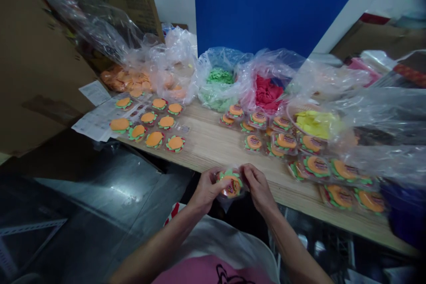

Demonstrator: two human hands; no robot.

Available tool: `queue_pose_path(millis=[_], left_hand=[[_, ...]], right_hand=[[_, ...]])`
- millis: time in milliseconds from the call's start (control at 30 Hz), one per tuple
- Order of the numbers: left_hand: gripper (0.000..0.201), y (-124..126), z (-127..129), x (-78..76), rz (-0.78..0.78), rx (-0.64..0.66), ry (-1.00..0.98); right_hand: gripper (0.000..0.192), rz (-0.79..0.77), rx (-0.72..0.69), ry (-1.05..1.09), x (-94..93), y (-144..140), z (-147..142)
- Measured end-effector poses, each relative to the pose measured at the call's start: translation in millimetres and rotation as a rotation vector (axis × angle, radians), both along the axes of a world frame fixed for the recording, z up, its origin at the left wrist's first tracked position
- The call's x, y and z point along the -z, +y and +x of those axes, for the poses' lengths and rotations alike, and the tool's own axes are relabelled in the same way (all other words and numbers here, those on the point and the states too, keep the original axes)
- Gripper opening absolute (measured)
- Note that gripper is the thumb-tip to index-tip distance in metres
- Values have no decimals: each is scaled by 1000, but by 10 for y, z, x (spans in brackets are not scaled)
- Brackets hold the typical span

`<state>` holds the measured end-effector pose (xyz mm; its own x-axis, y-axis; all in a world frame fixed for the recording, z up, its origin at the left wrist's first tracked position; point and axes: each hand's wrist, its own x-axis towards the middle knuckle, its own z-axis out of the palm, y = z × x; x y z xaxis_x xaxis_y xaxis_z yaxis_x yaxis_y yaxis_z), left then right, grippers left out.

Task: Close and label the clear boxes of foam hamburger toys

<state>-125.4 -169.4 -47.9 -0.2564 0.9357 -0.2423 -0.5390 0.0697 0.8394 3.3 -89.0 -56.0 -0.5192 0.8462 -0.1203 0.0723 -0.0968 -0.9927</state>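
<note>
At the table's front edge I hold a toy burger pack [232,185], a clear plastic case with orange bun, green and red layers and a printed label. My left hand [210,190] grips its left side, with the thumb lying across the front. The curled fingers of my right hand [257,183] pinch its right edge; the fingertips are partly hidden. Left of the hands, several toy burgers [154,139] without visible labels sit in open clear trays. To the right stand labelled burger packs [285,141], some stacked on others.
Along the back are clear bags with orange pieces [128,79], green pieces [220,76] and red pieces [268,93]. Yellow pieces [314,124] fill a basket at right. Printed papers [96,117] lie at the left end of the wooden table [213,135]. A dark blue bin [402,213] stands far right.
</note>
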Motion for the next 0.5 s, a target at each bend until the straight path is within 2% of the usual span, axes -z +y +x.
queue_pose_path(millis=[167, 367, 500], left_hand=[[28, 67, -2, -4, -20, -159, 44], [29, 82, 37, 36, -17, -170, 71], [32, 52, -16, 70, -45, -121, 80]], right_hand=[[32, 165, 26, -155, 28, -124, 65], [33, 129, 92, -73, 127, -234, 23], [33, 96, -38, -99, 137, -109, 85]])
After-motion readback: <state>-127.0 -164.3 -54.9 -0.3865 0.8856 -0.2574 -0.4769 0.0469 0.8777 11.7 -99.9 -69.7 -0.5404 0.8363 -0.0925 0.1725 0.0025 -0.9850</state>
